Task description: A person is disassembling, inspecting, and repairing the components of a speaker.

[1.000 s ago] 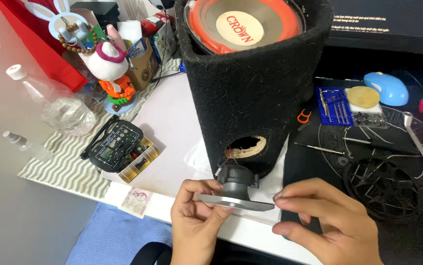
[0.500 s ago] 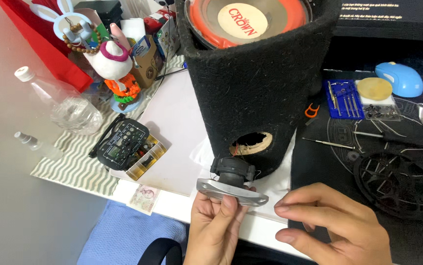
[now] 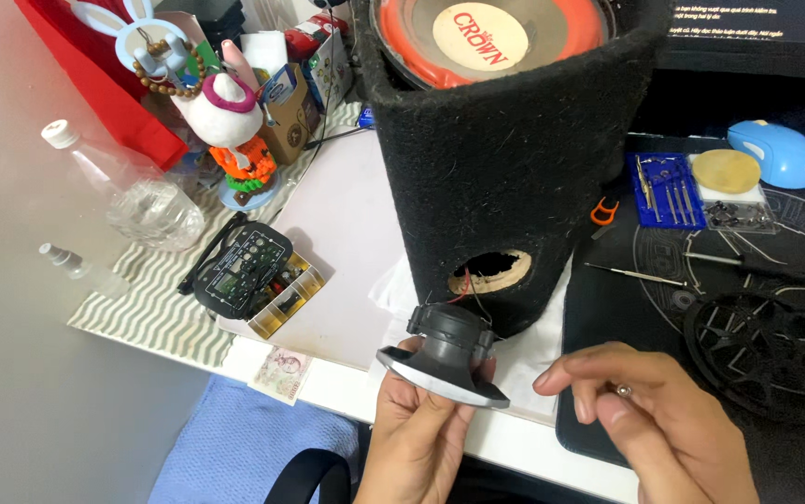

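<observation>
Left hand (image 3: 421,425) grips 1 small tweeter (image 3: 446,359) by its rigid rim, thin wires fragile behind; right hand (image 3: 650,420) pinches 1 screw (image 3: 622,390).

You see a white surface (image 3: 346,215) across the frame's middle, grey floor (image 3: 20,373) at left, even soft light overall.

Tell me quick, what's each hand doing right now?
Left hand: closed around a small grey speaker driver, wires leading to the hole in the black speaker box.
Right hand: fingers pinched on a tiny screw.
</observation>
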